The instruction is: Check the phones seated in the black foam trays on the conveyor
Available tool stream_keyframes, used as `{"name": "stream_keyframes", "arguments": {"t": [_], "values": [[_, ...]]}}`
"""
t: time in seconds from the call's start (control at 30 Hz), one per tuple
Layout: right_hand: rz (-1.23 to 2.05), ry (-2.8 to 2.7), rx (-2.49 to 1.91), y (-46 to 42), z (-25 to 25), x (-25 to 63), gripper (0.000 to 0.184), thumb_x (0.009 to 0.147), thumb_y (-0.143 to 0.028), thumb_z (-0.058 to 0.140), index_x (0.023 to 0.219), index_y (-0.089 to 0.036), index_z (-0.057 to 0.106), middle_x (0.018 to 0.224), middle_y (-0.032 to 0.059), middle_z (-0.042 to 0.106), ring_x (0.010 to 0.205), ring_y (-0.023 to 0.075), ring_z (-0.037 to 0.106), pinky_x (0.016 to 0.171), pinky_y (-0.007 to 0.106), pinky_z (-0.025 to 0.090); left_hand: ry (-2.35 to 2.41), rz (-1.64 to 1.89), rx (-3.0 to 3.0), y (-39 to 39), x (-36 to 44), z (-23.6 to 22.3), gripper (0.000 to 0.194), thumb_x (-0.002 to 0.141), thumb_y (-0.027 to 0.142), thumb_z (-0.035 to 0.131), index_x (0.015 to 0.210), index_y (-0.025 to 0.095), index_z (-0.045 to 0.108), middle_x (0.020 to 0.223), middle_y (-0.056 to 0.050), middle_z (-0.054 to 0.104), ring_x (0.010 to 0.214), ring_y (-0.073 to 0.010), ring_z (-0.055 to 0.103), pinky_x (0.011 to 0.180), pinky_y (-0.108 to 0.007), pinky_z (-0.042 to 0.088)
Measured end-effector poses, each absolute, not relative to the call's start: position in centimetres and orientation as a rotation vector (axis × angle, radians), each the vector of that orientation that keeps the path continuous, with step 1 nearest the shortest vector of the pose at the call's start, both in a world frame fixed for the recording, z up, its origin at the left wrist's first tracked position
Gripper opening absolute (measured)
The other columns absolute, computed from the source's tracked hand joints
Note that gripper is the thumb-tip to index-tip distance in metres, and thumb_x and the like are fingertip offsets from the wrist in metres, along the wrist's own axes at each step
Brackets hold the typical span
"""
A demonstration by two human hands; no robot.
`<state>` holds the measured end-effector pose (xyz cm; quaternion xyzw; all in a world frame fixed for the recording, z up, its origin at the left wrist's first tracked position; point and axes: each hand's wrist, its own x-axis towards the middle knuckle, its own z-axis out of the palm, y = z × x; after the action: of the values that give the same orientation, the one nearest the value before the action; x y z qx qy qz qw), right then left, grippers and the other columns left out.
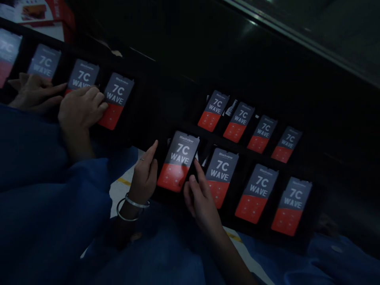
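Note:
A phone (179,161) lies in the near row of a dark tray, its front showing a grey and red "7C WAVE" sheet. Just left of it is my left hand (145,174), open with fingers stretched upward, wearing a ring and bracelets. My right hand (202,194) has its index finger extended at the phone's right edge, the other fingers loosely bent. Beside that hand lies a second phone (222,168) of the same look, its lower left partly covered. Whether my right fingertip presses the phone I cannot tell.
More like phones (257,194) fill the near row, with a far row of phones (239,122) behind. At left, another person's hands (81,105) work over a separate row of phones (118,93). A red and white box (67,19) stands at upper left. The scene is dim.

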<state>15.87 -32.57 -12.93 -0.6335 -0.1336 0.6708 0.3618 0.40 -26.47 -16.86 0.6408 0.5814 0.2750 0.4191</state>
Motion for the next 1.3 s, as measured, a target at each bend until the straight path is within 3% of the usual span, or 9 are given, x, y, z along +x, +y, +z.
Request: {"name": "stream_keyframes", "arguments": {"t": [0.47, 0.8, 1.3], "values": [[1.76, -0.319, -1.632, -32.69, -13.08, 16.06, 0.068, 0.09, -0.05, 0.045, 0.147, -0.035, 0.011, 0.046, -0.0111, 0.038, 0.035, 0.0063, 0.028, 0.03, 0.013, 0.025, 1.471, 0.705, 1.683, -26.5, 0.72, -16.74, 0.049, 0.092, 0.015, 0.035, 0.141, 0.019, 0.035, 0.143, -0.005, 0.043, 0.131, -0.0163, 0.041, 0.111, -0.033, 0.034], [1.749, -0.298, -1.68, -32.25, -12.71, 15.69, 0.065, 0.09, -0.052, 0.044, 0.146, -0.033, 0.016, 0.046, -0.0114, 0.035, 0.034, 0.0056, 0.025, 0.03, 0.013, 0.022, 1.478, 0.623, 1.841, -26.6, 1.06, -16.56, 0.049, 0.091, 0.015, 0.034, 0.139, 0.018, 0.037, 0.143, -0.011, 0.041, 0.13, -0.0218, 0.043, 0.104, -0.043, 0.042], [1.813, -0.283, -1.686, -31.95, -12.79, 15.87, 0.071, 0.087, -0.049, 0.052, 0.147, -0.032, 0.017, 0.048, -0.0112, 0.027, 0.04, 0.0061, 0.024, 0.036, 0.015, 0.022, 1.486, 0.624, 1.821, -26.59, 1.0, -16.58, 0.052, 0.088, 0.011, 0.035, 0.14, 0.019, 0.037, 0.144, -0.009, 0.04, 0.127, -0.0204, 0.046, 0.103, -0.038, 0.044]]}}
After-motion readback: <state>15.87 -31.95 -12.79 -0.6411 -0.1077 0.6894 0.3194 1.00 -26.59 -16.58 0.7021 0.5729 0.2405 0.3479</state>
